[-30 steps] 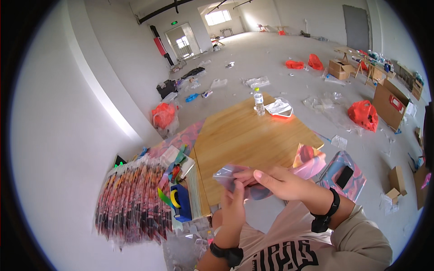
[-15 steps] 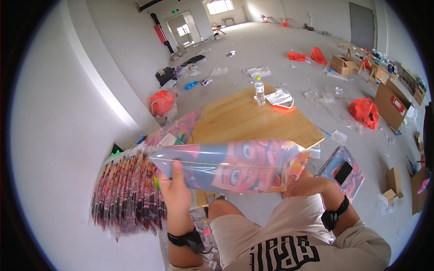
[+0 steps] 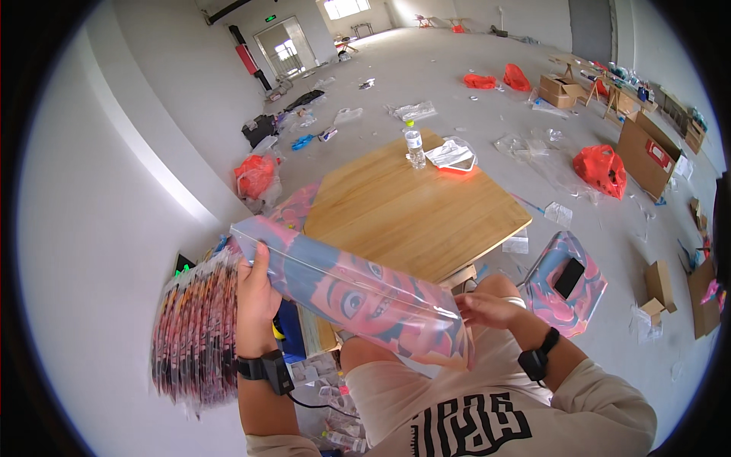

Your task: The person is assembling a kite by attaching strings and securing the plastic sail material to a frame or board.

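Note:
A long flat package in clear plastic, printed with a pink and blue cartoon face, lies slanted above my lap, its left end higher. My left hand grips its left end, thumb on top and the other fingers underneath. At the right end my right hand holds the edge, fingertips against the plastic; part of the grip is hidden. Left of my left forearm, a thick row of similar plastic-wrapped printed packages stands packed together.
Ahead is a wooden table with a water bottle and a white-and-red tray with paper. To the right, a phone rests on a printed stool. Red bags, plastic scraps and cardboard boxes litter the floor.
The package has tilted, its left end rising and its right end dropping toward my lap. My right hand has come from behind the right end to its upper edge. The view has shifted slightly.

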`<control>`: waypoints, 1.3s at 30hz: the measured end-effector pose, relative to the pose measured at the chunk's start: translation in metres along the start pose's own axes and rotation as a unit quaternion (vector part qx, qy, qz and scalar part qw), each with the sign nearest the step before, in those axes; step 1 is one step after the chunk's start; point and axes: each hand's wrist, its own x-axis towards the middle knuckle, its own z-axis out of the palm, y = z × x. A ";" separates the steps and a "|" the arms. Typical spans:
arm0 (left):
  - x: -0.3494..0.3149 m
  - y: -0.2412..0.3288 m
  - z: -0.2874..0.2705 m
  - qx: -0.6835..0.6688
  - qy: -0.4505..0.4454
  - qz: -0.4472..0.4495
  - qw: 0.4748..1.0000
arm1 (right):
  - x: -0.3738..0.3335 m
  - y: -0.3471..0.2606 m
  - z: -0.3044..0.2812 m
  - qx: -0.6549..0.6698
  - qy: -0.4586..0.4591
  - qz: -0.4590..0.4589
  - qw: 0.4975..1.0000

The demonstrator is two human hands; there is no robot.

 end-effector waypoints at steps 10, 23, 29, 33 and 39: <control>0.014 -0.015 -0.027 -0.017 -0.060 -0.027 0.998 | 0.064 0.002 -0.013 -0.120 0.024 -0.076 0.990; 0.109 -0.069 -0.028 0.004 -0.069 -0.104 0.992 | 0.085 0.056 0.006 0.291 -0.180 0.127 0.931; 0.196 -0.157 -0.036 0.193 -0.046 -0.173 0.965 | 0.089 0.021 -0.012 0.327 -0.140 -0.033 0.934; 0.249 -0.232 -0.043 0.331 -0.027 -0.164 0.929 | 0.093 0.022 -0.040 0.346 -0.066 -0.101 0.931; 0.271 -0.322 -0.058 0.544 -0.020 0.048 0.838 | 0.101 0.024 -0.059 0.299 0.167 -0.106 0.934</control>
